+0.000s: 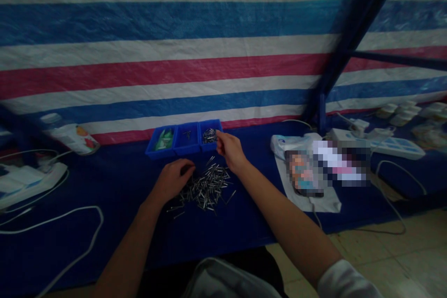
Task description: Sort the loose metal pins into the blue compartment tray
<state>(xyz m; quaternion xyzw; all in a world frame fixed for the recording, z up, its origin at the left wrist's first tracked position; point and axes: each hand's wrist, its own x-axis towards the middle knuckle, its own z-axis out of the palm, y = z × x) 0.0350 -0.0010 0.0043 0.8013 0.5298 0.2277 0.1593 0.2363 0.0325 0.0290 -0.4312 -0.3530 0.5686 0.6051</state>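
Steel glints under my left hand [173, 178], which is curled loosely, fingertips down on the near-left edge of the pins [206, 186], as if raking a few loose from the heap. Whether it actually pinches one I cannot tell; the light is too dim. The pins lie heaped on the tabletop [115, 186] right in front of me, between the two hands, so both can reach them without stretching.

My right hand [228, 149] is out over the right bin [210, 136], fingers pressed together at the tips just at its near edge. It looks like it pinches something thin, but the piece itself is too small to make out. That bin holds a small clutch of the same bright pins. The middle bin [187, 137] touches it on the left and has only a few bits in it. The left bin [161, 140] holds something green, a packet perhaps. All three stand in a row just behind the heap, close enough for sorting.

Further out: a bottle [71, 136] lies on its side at far left, white cables [70, 216] loop over the dark blue cloth, and a power strip [384, 145] sits at right. Behind everything hangs a striped tarp [174, 56].
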